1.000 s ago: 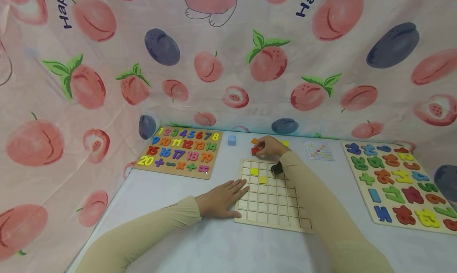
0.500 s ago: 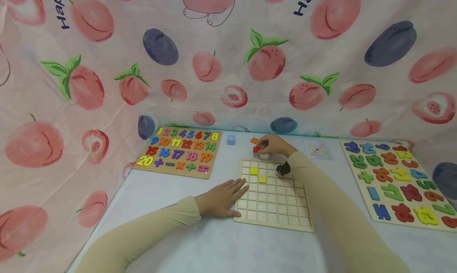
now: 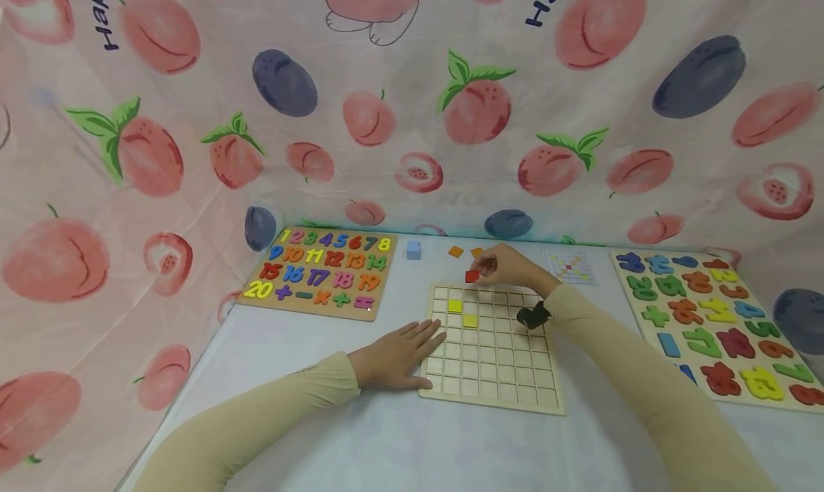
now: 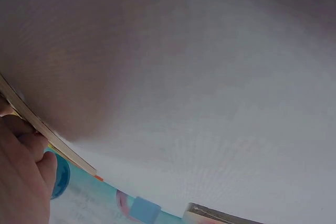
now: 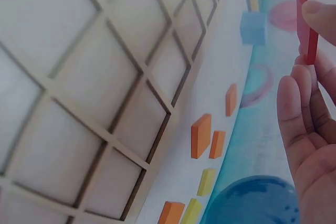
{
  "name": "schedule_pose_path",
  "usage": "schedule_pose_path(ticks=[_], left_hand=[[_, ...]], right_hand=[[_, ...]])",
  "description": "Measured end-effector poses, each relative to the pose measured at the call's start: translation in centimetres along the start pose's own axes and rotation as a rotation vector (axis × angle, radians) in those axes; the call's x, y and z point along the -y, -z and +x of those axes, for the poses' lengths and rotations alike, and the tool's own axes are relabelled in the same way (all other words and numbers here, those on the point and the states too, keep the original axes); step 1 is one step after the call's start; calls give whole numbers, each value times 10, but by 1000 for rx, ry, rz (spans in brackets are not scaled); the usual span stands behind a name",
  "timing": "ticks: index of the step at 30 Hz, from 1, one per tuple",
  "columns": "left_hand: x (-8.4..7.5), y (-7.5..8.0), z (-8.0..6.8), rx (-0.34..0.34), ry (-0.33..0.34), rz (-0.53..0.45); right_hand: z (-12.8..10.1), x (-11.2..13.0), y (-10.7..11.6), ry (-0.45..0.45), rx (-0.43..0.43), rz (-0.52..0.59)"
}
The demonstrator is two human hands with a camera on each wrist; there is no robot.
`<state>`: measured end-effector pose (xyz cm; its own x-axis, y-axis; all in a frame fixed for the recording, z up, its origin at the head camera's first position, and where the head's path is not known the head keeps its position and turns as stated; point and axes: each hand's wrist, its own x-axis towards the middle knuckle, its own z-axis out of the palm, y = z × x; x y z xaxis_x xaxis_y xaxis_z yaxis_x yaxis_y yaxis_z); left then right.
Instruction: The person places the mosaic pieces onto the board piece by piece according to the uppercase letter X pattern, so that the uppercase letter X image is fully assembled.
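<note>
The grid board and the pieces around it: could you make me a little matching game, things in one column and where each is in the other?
Things:
1. red tile
2. two yellow tiles
3. blue cube
4. left hand

Places:
A. in cells of the grid board
B. resting flat at the board's left edge
C. pinched in the right hand
D. on the table between the two boards

Pairs: 1-C, 2-A, 3-D, 4-B

Even soft light; wrist views perhaps blurred
</note>
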<state>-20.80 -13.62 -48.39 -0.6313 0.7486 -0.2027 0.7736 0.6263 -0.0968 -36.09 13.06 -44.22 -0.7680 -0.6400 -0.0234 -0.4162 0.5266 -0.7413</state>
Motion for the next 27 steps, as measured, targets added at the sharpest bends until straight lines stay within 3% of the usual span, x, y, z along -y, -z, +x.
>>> schedule_pose_path(ticks=[16,27], left_hand=[[-1,3,-2,7,-2,-19],[-1,3,-1,7,-1,-20]], right_hand=[[-48,16,-16,63,57,11],[-68,10,-29,17,92,11]])
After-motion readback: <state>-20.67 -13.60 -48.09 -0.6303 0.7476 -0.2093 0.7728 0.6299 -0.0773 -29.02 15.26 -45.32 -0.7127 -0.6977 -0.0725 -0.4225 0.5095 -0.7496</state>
